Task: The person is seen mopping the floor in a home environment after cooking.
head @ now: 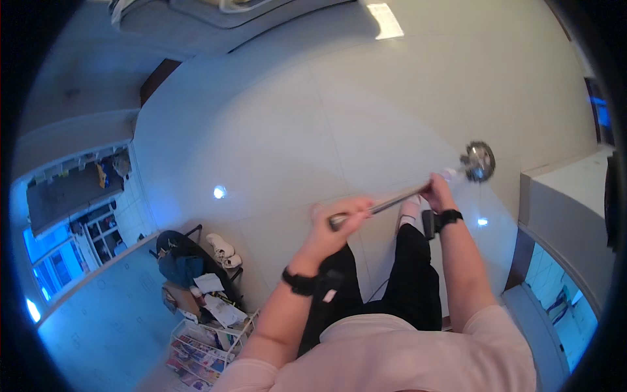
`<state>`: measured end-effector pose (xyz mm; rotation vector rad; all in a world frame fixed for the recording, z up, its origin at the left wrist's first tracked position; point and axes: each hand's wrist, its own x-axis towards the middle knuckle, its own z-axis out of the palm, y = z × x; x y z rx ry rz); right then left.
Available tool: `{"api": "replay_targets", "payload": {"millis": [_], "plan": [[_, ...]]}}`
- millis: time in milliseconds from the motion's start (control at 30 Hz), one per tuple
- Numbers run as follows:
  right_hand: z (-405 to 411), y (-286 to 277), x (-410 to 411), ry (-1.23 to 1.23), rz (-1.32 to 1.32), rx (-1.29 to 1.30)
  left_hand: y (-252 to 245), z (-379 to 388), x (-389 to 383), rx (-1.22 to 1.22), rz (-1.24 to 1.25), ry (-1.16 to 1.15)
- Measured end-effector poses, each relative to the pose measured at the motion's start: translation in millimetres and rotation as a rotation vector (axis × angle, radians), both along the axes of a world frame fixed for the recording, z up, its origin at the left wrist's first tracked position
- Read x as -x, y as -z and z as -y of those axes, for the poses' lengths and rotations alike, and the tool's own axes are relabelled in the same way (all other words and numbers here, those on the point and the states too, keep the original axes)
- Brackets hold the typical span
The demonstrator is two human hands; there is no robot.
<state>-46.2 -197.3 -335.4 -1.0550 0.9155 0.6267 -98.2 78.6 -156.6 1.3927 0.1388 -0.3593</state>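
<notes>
My left hand (pixel 333 228) is wrapped around the near end of a metal pole (pixel 399 199). Further along the same pole, my right hand (pixel 438 192) grips it close to a pale, blurred joint (pixel 451 175). Beyond that joint is a round, shiny head with a dark rim (pixel 479 161); blur hides its exact kind. The pole slants across in front of my legs, with the head off to my right above the tiled floor (pixel 294 132). I cannot tell whether the head touches the floor.
At left stand a white wire rack (pixel 215 343) with magazines, a dark bag (pixel 181 259) with papers, and white shoes (pixel 223 250). A grey sofa (pixel 196 24) is at the top. A pale cabinet (pixel 568 196) borders the right side.
</notes>
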Motion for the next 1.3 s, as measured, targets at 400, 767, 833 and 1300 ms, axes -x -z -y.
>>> {"api": "replay_targets", "payload": {"millis": [400, 767, 833, 1300], "plan": [[-485, 9, -64, -0.604, 0.290, 0.047, -43, -246, 125, -0.732, 0.281, -0.523], [-482, -79, 90, -0.175, 0.101, -0.575, -129, -296, 177, -0.448, 0.430, -0.903], [-419, -93, 106, -0.042, 0.042, -0.663, -135, -266, 171, -0.361, 0.471, -0.791], [208, 13, 259, 0.267, -0.187, 0.269, 40, 191, 163, 0.317, 0.351, 0.544]]}}
